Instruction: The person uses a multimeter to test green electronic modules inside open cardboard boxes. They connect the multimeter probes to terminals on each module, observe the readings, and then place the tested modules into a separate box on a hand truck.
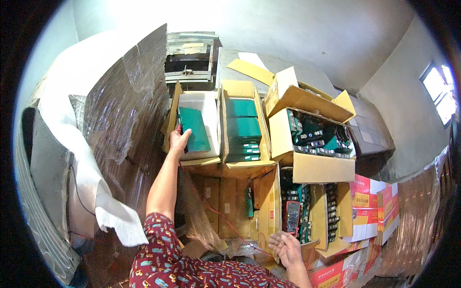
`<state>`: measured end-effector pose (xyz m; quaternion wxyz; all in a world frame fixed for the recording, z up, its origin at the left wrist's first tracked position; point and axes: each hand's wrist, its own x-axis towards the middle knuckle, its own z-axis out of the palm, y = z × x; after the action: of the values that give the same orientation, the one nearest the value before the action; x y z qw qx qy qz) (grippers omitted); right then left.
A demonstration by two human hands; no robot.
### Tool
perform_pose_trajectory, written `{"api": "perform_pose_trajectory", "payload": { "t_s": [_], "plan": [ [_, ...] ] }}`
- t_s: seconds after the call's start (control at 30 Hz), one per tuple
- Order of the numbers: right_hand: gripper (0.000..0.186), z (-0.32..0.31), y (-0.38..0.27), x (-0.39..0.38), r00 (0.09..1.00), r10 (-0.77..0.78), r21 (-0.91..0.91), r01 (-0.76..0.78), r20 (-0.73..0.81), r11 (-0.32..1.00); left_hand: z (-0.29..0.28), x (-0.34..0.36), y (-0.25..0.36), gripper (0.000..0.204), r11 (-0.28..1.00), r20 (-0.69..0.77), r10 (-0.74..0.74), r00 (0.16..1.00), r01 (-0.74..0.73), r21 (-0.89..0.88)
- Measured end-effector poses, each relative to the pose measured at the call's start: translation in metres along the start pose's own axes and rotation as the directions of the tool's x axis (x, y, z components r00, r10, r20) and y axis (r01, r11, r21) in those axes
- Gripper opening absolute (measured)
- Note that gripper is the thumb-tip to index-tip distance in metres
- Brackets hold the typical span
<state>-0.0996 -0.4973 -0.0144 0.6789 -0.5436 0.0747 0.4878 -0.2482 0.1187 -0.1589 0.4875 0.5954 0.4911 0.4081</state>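
Note:
My left hand (177, 142) is closed at the near left edge of a flat green block (193, 128), its thumb over the edge. A red test probe (179, 128) sticks up from the same hand. Under the block is a white sheet (207, 113) inside a cardboard box. From my left hand a thin red lead (225, 221) runs down toward my right hand (287, 247), which is loosely bent with fingers apart and nothing visible in it. Just above the right hand, a red-cased multimeter (292, 216) rests in a box of green packs.
A middle box (266, 139) holds stacked green blocks. Another open box (317, 168) at right contains green and black packs. The near box (225, 185) has one green piece inside. Plastic-wrapped sheets (120, 105) stand at left; red-and-white cartons (363, 216) are piled at right.

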Motion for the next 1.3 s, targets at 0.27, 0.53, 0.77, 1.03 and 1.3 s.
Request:
{"api": "perform_pose_trajectory", "payload": {
  "t_s": [0.27, 0.53, 0.77, 1.03, 1.3],
  "plan": [
    [0.026, -0.040, -0.010, -0.007, 0.967, -0.045, -0.010, 0.043, -0.250, 0.999, 0.077, -0.006, -0.064, 0.089, 0.849, 0.101, -0.520, 0.848, 0.499, 0.174],
    [0.026, -0.023, -0.021, 0.015, 0.989, -0.042, -0.064, 0.034, -0.141, 0.997, 0.048, 0.016, -0.080, 0.096, 0.889, 0.015, -0.411, 0.912, 0.397, 0.226],
    [0.035, -0.032, -0.006, 0.015, 0.985, -0.017, -0.151, -0.009, -0.174, 0.988, 0.036, -0.024, -0.031, 0.033, 0.843, -0.074, -0.489, 0.869, 0.493, 0.216],
    [0.027, -0.056, 0.028, 0.024, 0.987, 0.017, -0.296, -0.065, -0.160, 0.953, 0.069, -0.240, 0.090, 0.018, 0.838, 0.238, -0.358, 0.903, 0.423, -0.344],
    [0.057, -0.012, 0.012, 0.027, 0.969, -0.077, -0.289, 0.145, 0.235, 0.946, 0.154, -0.417, 0.138, 0.028, 0.612, 0.793, -0.358, 0.492, 0.765, -0.198]
  ]
}}
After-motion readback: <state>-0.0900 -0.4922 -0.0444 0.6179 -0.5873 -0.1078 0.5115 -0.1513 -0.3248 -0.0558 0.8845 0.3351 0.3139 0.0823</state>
